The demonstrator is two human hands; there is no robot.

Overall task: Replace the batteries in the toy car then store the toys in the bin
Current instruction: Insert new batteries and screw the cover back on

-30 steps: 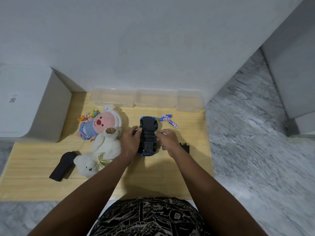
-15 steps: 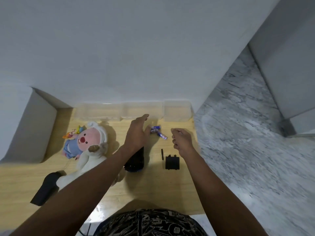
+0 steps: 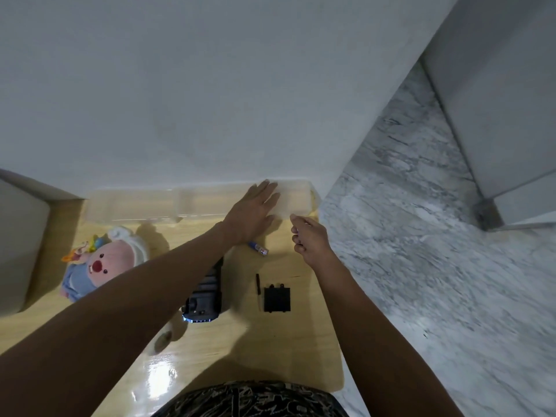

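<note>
Your left hand (image 3: 251,213), fingers straight, reaches over the clear plastic bin (image 3: 296,200). Your right hand (image 3: 310,237) is curled; whether it pinches anything, I cannot tell. The black toy car (image 3: 204,299) lies upside down on the wooden table (image 3: 270,341).

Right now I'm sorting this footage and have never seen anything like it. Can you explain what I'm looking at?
There is no machine, only a person wearing a camera on the head, looking down at their own arms. The left hand reaches with straight fingers toward clear plastic boxes by the wall. The right hand is curled; whether it pinches something is too small to tell. On the wooden table lie an upturned toy car, its black battery cover, a thin screwdriver, a battery and a pink plush toy.
</note>
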